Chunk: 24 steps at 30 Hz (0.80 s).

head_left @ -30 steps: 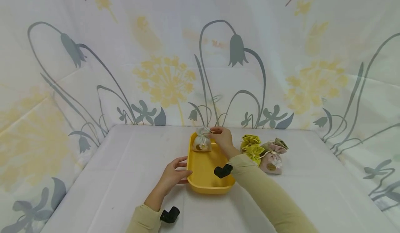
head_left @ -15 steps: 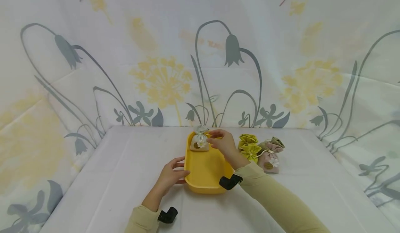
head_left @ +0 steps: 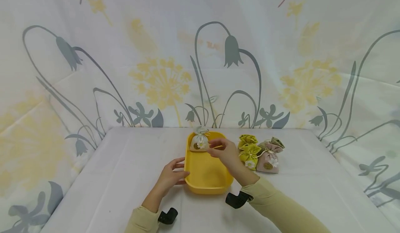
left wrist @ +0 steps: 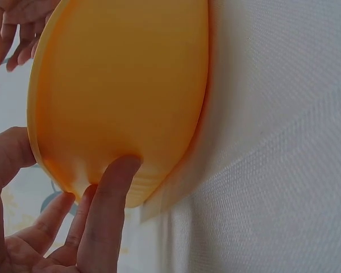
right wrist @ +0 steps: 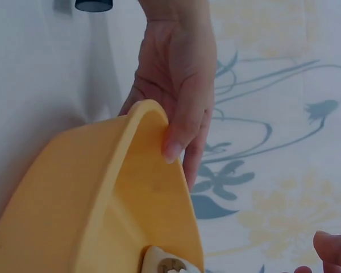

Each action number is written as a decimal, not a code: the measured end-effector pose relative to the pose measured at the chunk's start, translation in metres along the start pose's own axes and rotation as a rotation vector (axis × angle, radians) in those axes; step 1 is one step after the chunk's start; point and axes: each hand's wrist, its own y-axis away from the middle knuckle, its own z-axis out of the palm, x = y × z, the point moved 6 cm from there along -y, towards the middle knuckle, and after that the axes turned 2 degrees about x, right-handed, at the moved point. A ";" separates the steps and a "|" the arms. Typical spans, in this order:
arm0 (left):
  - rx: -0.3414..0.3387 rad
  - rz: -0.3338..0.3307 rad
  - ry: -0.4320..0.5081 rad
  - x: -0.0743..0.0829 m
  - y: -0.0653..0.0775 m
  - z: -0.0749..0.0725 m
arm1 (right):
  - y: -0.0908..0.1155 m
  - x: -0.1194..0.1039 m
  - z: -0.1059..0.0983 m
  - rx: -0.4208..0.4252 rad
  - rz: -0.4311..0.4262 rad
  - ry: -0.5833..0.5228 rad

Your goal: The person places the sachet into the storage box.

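A pale drawstring pouch (head_left: 199, 143) with a white flower and a round brown label sits upright in the far left corner of a yellow tray (head_left: 204, 174). My left hand (head_left: 171, 174) holds the tray's left side. In the right wrist view its thumb (right wrist: 173, 149) lies over the rim, and in the left wrist view its fingers (left wrist: 111, 210) press the outer wall. Just right of the pouch, above the tray, my right hand (head_left: 227, 154) hovers with loosely bent fingers and nothing in them.
To the right of the tray stand two yellow-green pouches (head_left: 250, 155), a pink pouch (head_left: 269, 160) and, partly hidden behind it, a darker olive one (head_left: 277, 142). A white cloth (head_left: 131, 177) covers the table. A floral curtain (head_left: 168, 52) hangs behind.
My right hand has let go of the pouch's top and drawn back toward me, leaving the pouch standing in the tray. The left hand keeps its hold on the tray.
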 end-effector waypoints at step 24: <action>0.002 0.004 0.012 -0.002 -0.002 0.000 | 0.038 0.023 -0.056 0.084 0.036 0.067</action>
